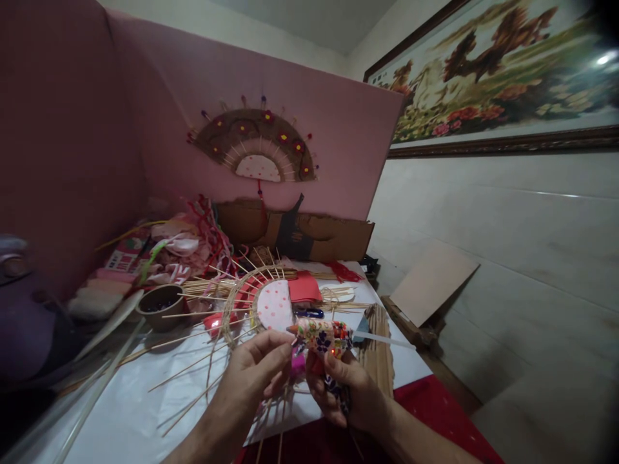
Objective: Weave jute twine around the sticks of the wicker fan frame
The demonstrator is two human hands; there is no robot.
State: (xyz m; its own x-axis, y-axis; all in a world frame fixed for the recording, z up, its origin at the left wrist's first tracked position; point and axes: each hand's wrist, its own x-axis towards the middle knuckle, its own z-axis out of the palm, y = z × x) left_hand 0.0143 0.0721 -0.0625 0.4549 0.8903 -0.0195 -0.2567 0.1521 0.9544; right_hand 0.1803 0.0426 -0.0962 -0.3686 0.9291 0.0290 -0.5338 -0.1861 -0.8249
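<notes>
My right hand (pixel 345 386) is wrapped round the grip of a flower-patterned glue gun (pixel 322 335). A white glue stick (pixel 382 338) sticks out of its back end, and its nozzle points left. My left hand (pixel 268 364) is closed in a pinch just left of the nozzle; what its fingertips hold, if anything, is too small to make out. Beyond my hands lies a fan frame of thin sticks (pixel 186 370) with a twine arc (pixel 232 303) and a white, pink-dotted half-round piece (pixel 275 305).
A finished brown fan (pixel 251 125) hangs on the pink board (pixel 338 148). A dark bowl (pixel 162 306), a ribbon pile (pixel 186 241), red paper (pixel 305 287) and corrugated cardboard (pixel 378 348) lie around the white table (pixel 116 412). A leaning cardboard strip (pixel 333 238) stands behind.
</notes>
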